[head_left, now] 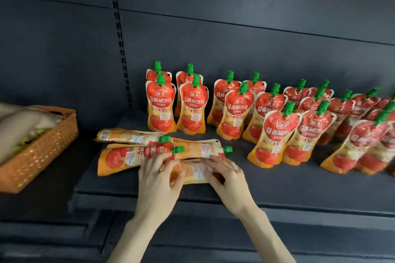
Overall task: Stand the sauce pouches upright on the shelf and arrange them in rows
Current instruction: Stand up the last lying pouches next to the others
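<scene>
Held pouch [193, 172]: lies flat near the front edge of the shelf [299, 186], back label up, long axis running left to right; its cap is not visible.
Left hand [159, 174]: fingers curled over the left end of the held pouch, thumb pressed on its front edge; grasping it.
Right hand [226, 174]: fingers spread and bent over the right end of the same pouch, fingertips on the label area; grasping it.
Pouch relative to fingers: between the two hands, its middle exposed, both ends covered.
Hand pose: both palms face down, forearms rising from the lower frame and converging on the pouch.
Lying pouches [149, 151]: at least three more lie flat just behind the held one, overlapping, green caps pointing right.
Standing pouches [161, 107]: upright in rows from the shelf's centre to its right edge, green caps up; those at far right are blurred and lean.
Basket [42, 145]: orange, woven, on the left, well apart from the pouches; contents unclear.
</scene>
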Demonstrator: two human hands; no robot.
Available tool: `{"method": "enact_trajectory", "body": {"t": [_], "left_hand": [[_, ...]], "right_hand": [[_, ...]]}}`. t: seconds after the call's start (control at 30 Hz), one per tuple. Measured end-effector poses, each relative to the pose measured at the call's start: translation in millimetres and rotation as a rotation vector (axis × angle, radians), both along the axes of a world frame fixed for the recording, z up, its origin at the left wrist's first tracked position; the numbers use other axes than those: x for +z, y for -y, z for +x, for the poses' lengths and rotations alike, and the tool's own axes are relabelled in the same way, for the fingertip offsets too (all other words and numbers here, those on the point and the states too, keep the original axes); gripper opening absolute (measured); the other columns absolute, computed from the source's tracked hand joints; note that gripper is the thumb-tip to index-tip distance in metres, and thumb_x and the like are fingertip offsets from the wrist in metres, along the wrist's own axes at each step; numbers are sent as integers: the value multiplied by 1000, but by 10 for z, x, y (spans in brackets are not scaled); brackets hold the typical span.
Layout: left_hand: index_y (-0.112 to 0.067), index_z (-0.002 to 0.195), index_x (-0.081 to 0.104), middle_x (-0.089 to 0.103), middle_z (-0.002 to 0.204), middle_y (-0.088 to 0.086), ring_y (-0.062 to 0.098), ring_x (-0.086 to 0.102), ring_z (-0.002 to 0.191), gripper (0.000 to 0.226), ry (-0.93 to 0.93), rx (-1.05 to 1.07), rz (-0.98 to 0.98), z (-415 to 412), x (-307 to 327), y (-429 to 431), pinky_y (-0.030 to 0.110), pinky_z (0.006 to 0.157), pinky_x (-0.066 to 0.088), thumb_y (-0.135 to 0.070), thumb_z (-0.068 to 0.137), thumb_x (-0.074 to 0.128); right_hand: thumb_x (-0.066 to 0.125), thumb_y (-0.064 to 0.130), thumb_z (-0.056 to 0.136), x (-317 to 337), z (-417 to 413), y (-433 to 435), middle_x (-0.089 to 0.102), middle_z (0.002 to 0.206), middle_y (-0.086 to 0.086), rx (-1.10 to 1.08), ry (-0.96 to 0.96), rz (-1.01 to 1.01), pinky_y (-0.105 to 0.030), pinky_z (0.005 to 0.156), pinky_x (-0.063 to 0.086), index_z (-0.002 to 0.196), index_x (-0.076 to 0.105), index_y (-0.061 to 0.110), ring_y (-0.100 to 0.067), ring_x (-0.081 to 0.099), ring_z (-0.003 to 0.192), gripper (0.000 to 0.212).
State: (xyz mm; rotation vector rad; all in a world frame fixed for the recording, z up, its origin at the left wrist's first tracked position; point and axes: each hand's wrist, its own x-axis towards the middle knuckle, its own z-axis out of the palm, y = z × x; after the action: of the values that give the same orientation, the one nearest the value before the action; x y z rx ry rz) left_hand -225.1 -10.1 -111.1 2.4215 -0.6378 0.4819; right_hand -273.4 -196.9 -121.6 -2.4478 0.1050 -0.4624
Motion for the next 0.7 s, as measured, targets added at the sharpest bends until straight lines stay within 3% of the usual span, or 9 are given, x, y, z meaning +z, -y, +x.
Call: {"method": "enact_trajectory", "body": {"t": [0.07, 0.17, 0.37, 0.47, 0.57, 0.7], "left_hand": [[-21, 101, 68, 57, 122, 1, 25, 52, 115, 41, -17, 14, 77, -125, -60, -3, 49, 97, 43, -46, 84, 41], [-22, 107, 69, 50, 133, 6, 27, 44, 123, 42, -37, -8, 73, -230, -119, -20, 46, 91, 47, -46, 86, 41], [-25, 96, 71, 43, 123, 9, 22, 38, 107, 17, 23, 45, 10, -343, -37, 49, 35, 72, 53, -29, 80, 69], [-20, 110, 63, 46, 120, 3, 22, 39, 112, 36, -4, 20, 128, -270, 74, 52, 37, 83, 51, -43, 82, 61], [-20, 135, 45, 40, 130, -3, 18, 29, 122, 61, -180, -87, 305, -138, 212, 29, 35, 95, 43, -56, 86, 49], [-21, 137, 41, 38, 132, -4, 18, 29, 121, 66, -214, -194, 550, -48, 348, 118, 35, 97, 37, -62, 86, 41]], "right_hand": [[56, 46, 89, -1, -72, 19, 53, 136, 10, 26, -9, 12, -30, 108, 33, 120, 62, 29, -9, 40, 131, 36], [67, 37, 83, 16, -160, 39, 51, 134, 10, 9, -12, 73, -17, 98, 28, 110, 68, 22, -10, 34, 129, 30], [74, 29, 79, 35, -277, 136, 50, 123, 8, -40, -8, 168, -27, 98, 37, 98, 68, 25, -18, 44, 117, 21], [77, 22, 75, 89, -308, 159, 53, 112, 13, -32, -9, 278, -26, 94, 41, 95, 67, 27, -14, 50, 111, 24], [79, 11, 72, 125, -349, 170, 57, 107, 15, -12, 38, 377, -20, 87, 44, 92, 67, 28, -9, 55, 104, 29], [74, -1, 74, 169, -352, 161, 58, 108, 8, -8, 100, 400, -5, 79, 40, 90, 65, 27, -4, 56, 100, 33]]}}
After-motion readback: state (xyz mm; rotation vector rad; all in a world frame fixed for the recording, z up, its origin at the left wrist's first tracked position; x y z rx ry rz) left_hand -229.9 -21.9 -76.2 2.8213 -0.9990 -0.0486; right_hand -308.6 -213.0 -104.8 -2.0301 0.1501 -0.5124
